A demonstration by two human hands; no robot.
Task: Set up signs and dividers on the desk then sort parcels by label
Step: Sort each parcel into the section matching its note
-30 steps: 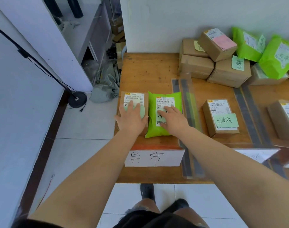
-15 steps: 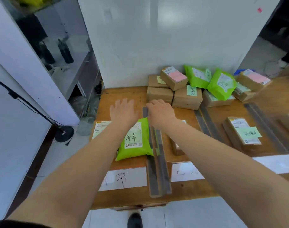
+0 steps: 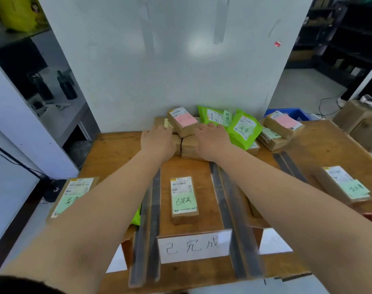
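My left hand [image 3: 157, 141] and my right hand [image 3: 212, 141] reach side by side over the parcel pile at the back of the wooden desk [image 3: 117, 149]. Their fingers lie flat and hold nothing. My left fingertips touch a brown box [image 3: 160, 123] beside the pink-labelled box [image 3: 181, 120]. My right fingers lie by a green bag [image 3: 214, 116], with a second green bag [image 3: 243, 129] to its right. Dark divider strips [image 3: 153, 209] [image 3: 227, 209] split the desk into lanes. A handwritten sign [image 3: 194, 246] fronts the middle lane, where a noted parcel [image 3: 184, 198] lies.
A parcel with a green note [image 3: 71, 195] lies in the left lane and another [image 3: 346, 184] on the right. A second pink-labelled box [image 3: 283, 124] sits back right. Behind it are a blue crate [image 3: 291, 113] and a cardboard carton [image 3: 359, 122]. A white panel backs the desk.
Both hands left the brown box and green bag in the left lane and moved forward and right to the pile at the back. The view swung up and right.
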